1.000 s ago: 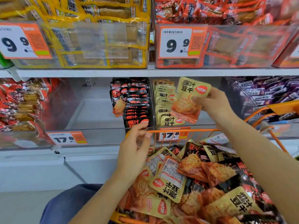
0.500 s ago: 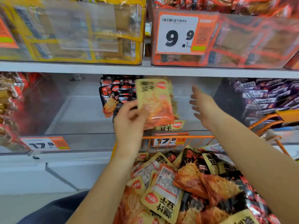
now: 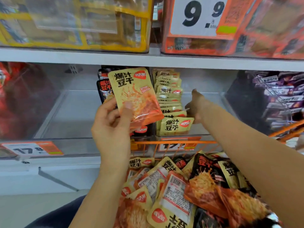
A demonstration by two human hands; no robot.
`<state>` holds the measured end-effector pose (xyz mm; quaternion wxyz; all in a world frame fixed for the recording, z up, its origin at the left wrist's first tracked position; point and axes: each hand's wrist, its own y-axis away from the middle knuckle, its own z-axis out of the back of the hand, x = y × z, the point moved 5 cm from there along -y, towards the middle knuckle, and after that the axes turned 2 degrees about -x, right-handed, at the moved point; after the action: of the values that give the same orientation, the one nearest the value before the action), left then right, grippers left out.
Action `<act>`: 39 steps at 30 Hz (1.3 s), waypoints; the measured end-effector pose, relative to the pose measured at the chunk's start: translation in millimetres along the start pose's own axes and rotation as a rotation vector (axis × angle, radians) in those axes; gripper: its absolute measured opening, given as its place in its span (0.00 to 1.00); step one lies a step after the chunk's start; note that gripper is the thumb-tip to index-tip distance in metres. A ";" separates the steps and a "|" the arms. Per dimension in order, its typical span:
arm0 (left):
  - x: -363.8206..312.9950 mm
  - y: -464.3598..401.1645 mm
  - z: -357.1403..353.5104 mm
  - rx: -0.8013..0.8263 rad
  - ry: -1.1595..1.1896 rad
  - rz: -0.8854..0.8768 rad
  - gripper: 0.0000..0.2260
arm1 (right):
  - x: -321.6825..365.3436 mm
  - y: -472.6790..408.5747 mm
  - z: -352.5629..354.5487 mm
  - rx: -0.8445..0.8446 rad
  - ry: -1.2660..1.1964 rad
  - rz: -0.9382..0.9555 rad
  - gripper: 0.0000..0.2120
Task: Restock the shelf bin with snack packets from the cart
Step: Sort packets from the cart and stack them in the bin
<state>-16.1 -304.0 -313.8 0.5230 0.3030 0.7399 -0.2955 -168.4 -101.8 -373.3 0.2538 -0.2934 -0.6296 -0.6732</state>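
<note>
My left hand (image 3: 113,122) grips a yellow and orange snack packet (image 3: 135,97) by its lower left corner and holds it upright in front of the middle shelf. My right hand (image 3: 196,104) reaches into the clear shelf bin (image 3: 205,94), its fingers against the right side of a standing row of yellow packets (image 3: 171,102); I cannot see anything held in it. A row of black packets (image 3: 104,86) stands just left, partly hidden by the held packet. The orange cart (image 3: 174,142) below is heaped with yellow, orange and black packets (image 3: 189,186).
Above, clear bins hold yellow boxes (image 3: 74,23) and orange boxes (image 3: 246,30) with a 9.9 price tag (image 3: 202,15). Purple packets (image 3: 278,97) fill the bin at the right, red packets (image 3: 14,99) the left one. A wide clear bin (image 3: 70,104) lies between.
My left hand has lifted its yellow packet higher and turned it upright. My right hand has pushed further into the bin, up against the row of yellow packets.
</note>
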 end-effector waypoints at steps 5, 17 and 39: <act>-2.0 2.2 -2.7 0.033 -0.051 -0.037 0.08 | 23.5 -9.4 -25.3 0.127 -0.032 0.195 0.34; -4.1 4.0 -4.5 0.041 -0.008 -0.044 0.07 | 41.0 93.6 16.8 -0.095 1.300 0.548 0.37; -2.7 3.1 -3.4 0.055 -0.021 -0.049 0.08 | -40.3 95.8 -34.9 0.333 1.638 0.548 0.15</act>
<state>-15.0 -299.8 -310.7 0.5150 0.2960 0.7329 -0.3315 -74.7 -145.2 -336.3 0.8179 0.1816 -0.2471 -0.4869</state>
